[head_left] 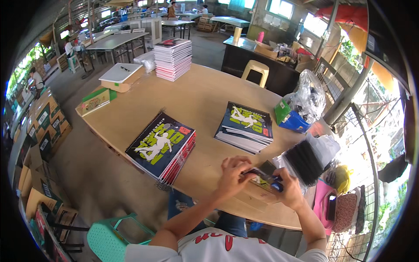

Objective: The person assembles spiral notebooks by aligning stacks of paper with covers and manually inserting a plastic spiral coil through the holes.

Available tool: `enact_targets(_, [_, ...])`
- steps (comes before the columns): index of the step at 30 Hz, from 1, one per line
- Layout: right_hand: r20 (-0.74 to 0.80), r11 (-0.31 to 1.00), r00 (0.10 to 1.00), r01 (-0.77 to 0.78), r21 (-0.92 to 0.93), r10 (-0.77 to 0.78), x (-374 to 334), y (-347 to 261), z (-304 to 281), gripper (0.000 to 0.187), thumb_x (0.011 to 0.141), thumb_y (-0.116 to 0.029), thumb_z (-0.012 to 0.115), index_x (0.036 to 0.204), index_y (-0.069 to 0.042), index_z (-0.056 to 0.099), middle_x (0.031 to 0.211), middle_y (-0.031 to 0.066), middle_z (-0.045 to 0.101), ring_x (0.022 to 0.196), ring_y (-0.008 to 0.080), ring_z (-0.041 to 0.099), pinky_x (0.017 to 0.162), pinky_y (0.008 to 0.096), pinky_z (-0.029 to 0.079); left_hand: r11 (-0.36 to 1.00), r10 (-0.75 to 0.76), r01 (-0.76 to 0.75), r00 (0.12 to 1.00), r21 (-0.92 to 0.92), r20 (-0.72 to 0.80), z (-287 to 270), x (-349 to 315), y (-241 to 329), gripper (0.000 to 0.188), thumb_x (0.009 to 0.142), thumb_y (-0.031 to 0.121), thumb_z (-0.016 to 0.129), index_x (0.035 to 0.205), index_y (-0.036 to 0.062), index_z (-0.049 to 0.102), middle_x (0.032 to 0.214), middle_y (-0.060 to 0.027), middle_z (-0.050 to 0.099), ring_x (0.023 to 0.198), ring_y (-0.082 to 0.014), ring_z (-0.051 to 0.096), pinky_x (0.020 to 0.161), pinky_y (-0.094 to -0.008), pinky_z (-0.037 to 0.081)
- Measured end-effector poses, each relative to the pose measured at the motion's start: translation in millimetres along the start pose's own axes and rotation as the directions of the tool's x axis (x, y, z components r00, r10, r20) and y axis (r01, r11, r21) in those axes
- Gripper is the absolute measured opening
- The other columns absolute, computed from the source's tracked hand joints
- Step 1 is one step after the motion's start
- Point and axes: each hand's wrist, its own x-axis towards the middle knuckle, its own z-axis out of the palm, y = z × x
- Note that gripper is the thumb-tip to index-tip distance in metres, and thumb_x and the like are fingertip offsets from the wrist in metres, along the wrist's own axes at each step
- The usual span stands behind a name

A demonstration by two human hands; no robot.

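Note:
My left hand (234,177) is closed on the edge of a notebook (259,178) with a dark printed cover, seen at a steep angle. My right hand (290,188) grips a small dark blue tool (277,183) at the notebook's other end; its exact kind is blurred. Just under them lies a light brown wooden block (257,196) at the table's near edge. To the left sits a stack of spiral-bound notebooks (159,146) with dark blue covers. Beyond my hands is another stack of similar notebooks (244,126). Black binding coils (304,162) lie beside my right hand.
A tall stack of notebooks (173,61) stands at the table's far side. A box with a pen on it (121,76) is at the far left. A blue-green box with clear plastic (297,115) sits right. A green stool (107,240) and cartons (46,122) stand left.

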Motion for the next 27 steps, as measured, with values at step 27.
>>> enact_targets(27, [-0.099,0.676,0.904,-0.235,0.698,0.416,202,-63,242,0.059,0.071,-0.026,0.085,0.121,-0.002,0.064,0.117,0.0171,0.052,0.109,0.0288,0.054,0.097,0.0385,0.045,0.692,-0.449,0.538,0.843,0.482,-0.297,-286,-22,-97,0.03,0.098,0.025,0.061,0.125,0.0163,0.07,0.116,-0.0154,0.07,0.105,-0.0346,0.067,0.089,-0.0408,0.052])
